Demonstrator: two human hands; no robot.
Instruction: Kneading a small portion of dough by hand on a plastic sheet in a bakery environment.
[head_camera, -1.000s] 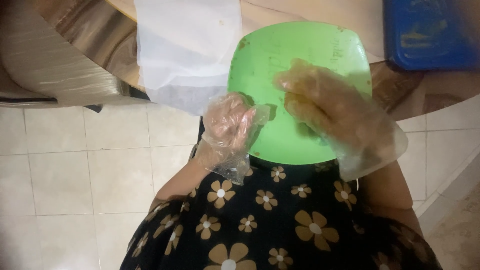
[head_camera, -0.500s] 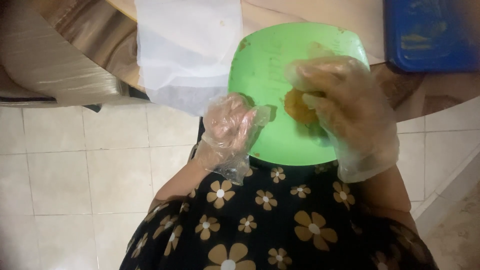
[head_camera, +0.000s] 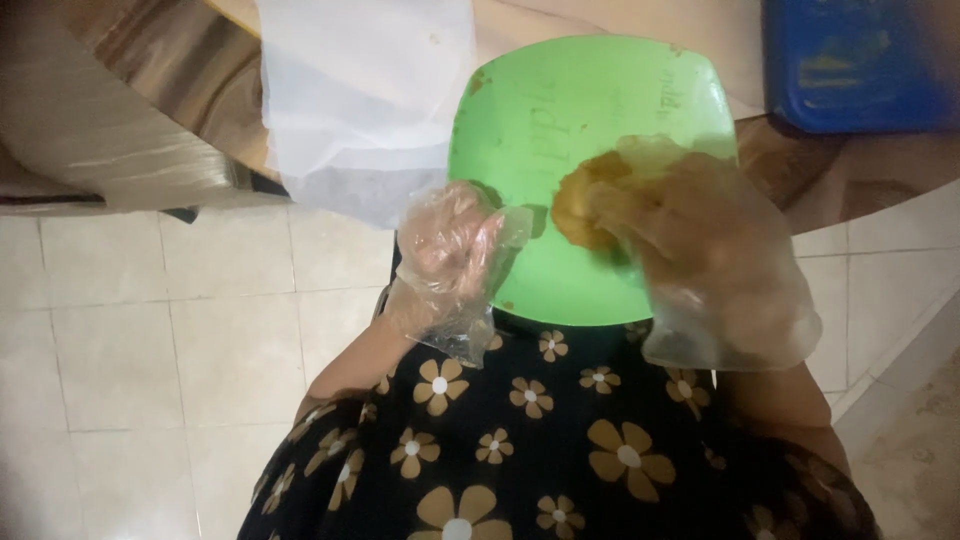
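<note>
- Tabletop (head_camera: 150, 110): cut off at the frame's top; its near edge carries a white bag (head_camera: 365, 90).
- Green plate (head_camera: 560, 130): juts over that edge, near rim hidden by gloves.
- Right hand (head_camera: 700, 250): gloved, fingers closed on a brown patty (head_camera: 580, 205), partly covered.
- Left hand (head_camera: 450, 250): gloved, clamped on the plate's rim.

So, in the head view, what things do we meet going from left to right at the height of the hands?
Tiled floor → left hand in a clear glove → brown food piece on the green plate → right hand in a clear glove.
</note>
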